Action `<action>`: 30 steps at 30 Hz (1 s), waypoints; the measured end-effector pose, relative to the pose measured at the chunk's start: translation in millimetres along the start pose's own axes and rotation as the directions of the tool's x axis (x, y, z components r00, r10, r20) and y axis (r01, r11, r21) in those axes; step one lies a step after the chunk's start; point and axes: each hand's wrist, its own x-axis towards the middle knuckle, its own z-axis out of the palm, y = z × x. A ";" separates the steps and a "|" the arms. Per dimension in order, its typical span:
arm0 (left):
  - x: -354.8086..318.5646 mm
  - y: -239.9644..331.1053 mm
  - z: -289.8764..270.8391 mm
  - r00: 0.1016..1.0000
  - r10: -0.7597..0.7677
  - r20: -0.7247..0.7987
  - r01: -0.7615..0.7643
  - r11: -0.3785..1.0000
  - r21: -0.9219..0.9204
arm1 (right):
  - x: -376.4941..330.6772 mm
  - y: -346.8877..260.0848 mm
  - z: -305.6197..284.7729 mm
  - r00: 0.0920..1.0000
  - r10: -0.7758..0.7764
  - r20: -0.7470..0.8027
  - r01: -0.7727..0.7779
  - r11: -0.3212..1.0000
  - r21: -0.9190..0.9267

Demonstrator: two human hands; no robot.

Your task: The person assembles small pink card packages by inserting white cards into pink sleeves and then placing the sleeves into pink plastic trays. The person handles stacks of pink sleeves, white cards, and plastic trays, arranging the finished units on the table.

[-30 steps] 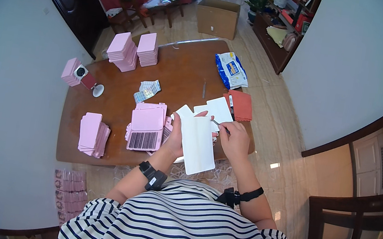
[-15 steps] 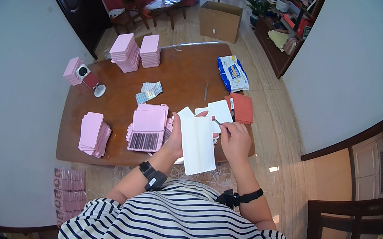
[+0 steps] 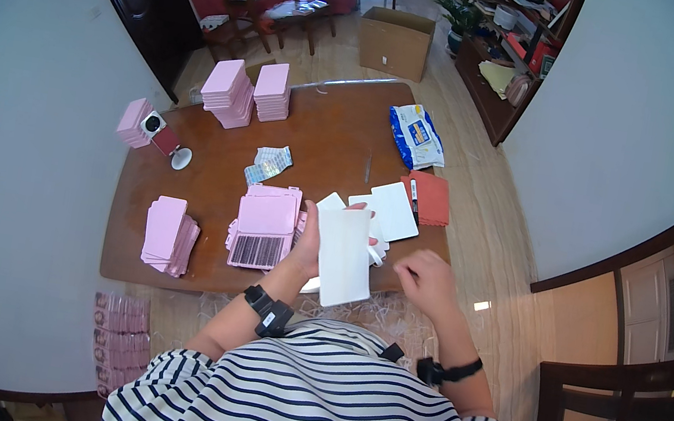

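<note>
My left hand [image 3: 309,246] grips a long white rectangular panel [image 3: 343,259] by its left edge, with fingertips showing past its far and right sides. The panel tilts over the near edge of the table. To its right and apart from it, my right hand [image 3: 426,281] is curled closed; whatever it may hold is hidden. Beyond the panel lie white flat cards [image 3: 395,211] and crumpled white pieces. On the left, close to my left hand, an open pink case [image 3: 264,230] shows rows of dark strips and rests on other pink pieces.
Pink case stacks [image 3: 228,94] stand on the brown table [image 3: 330,140]. A small camera-like device [image 3: 159,132] is at left. A printed sheet [image 3: 270,166], red cloth [image 3: 433,199], black marker [image 3: 415,198] and blue-white wipes pack [image 3: 416,137] lie further off. A wooden chair [image 3: 622,375] stands right.
My right hand has drawn back right and nearer me, away from the white panel; the thin dark tool it held no longer shows. My left hand still holds the panel, now tilted slightly differently.
</note>
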 end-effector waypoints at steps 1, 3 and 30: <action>-0.3 4.5 -6.8 1.000 -0.010 -0.008 0.010 1.000 -0.019 | -14.5 9.8 -5.3 0.999 0.000 0.044 0.001 0.999 -0.037; -2.0 9.0 -18.8 0.999 -0.045 -0.030 0.042 0.995 -0.085 | -43.4 30.8 -8.9 0.952 0.017 0.306 -0.015 1.000 -0.011; -5.0 -10.4 -24.6 0.994 0.044 -0.102 -0.057 0.990 -0.128 | 22.1 -30.1 48.5 0.968 -0.147 0.203 0.099 0.968 0.231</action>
